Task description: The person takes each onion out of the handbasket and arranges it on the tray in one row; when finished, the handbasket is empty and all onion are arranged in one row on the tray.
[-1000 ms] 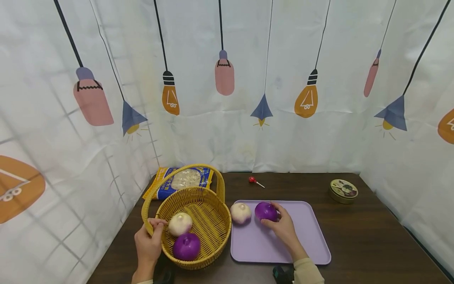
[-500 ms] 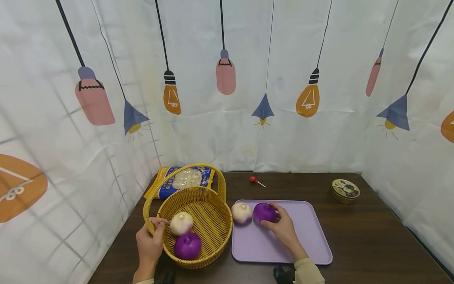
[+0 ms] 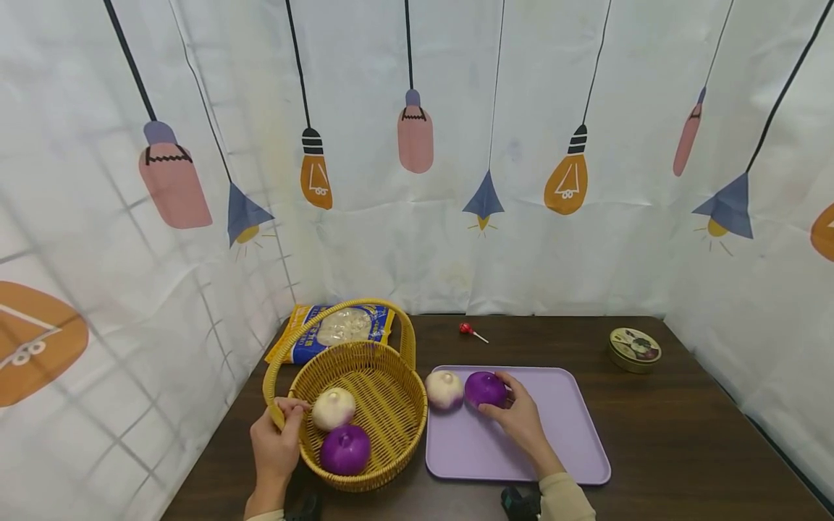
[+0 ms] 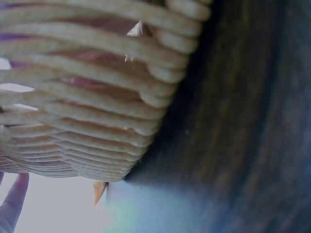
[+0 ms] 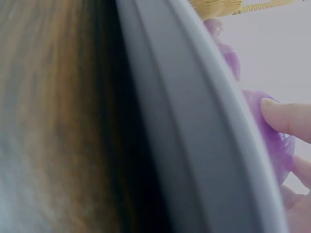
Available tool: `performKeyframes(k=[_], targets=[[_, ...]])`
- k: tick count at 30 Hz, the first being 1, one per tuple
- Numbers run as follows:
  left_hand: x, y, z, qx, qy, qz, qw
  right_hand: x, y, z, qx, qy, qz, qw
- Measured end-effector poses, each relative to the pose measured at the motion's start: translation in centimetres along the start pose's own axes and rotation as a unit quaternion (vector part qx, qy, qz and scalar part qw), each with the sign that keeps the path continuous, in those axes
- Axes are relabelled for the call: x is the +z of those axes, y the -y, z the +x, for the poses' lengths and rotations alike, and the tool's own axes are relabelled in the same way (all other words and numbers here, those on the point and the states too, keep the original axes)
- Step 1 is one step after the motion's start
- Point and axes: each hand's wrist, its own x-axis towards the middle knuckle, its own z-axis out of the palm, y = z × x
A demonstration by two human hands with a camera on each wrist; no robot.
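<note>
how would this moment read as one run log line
left grip: basket handle; right grip: purple onion at tray; beside it: white bulb; in basket: second white bulb, second purple onion

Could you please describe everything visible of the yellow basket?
The basket is golden yellow, round and woven, apparently wicker, with one arched handle. It is beside the lilac tray, opening upward, and holds a white bulb and a purple bulb. The left hand grips the handle's left side; whether the base lies flat is unclear.
</note>
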Motion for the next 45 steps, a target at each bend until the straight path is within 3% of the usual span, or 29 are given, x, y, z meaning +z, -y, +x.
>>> performKeyframes(k=[16,25,30,45], targets=[[0.0,-0.1,0.0,0.002,-0.009,-0.008,0.9999,0.0,0.0,0.1,-0.003,0.011,0.007,0.9999],[-0.4,-3.5,0.2,0.021,-0.011,-0.026,0.9994,-0.2,0.2,0.1,0.005,0.015,0.011,0.9998],[-0.5,-3.8,0.2,0.018,-0.004,-0.02,0.9996,-0.6,0.3,0.1,0.004,0.015,0.018,0.9997],[-0.2,-4.2,0.2,0.027,-0.014,-0.02,0.9993,-1.2,0.6,0.2,-0.018,-0.123,0.017,0.9921]])
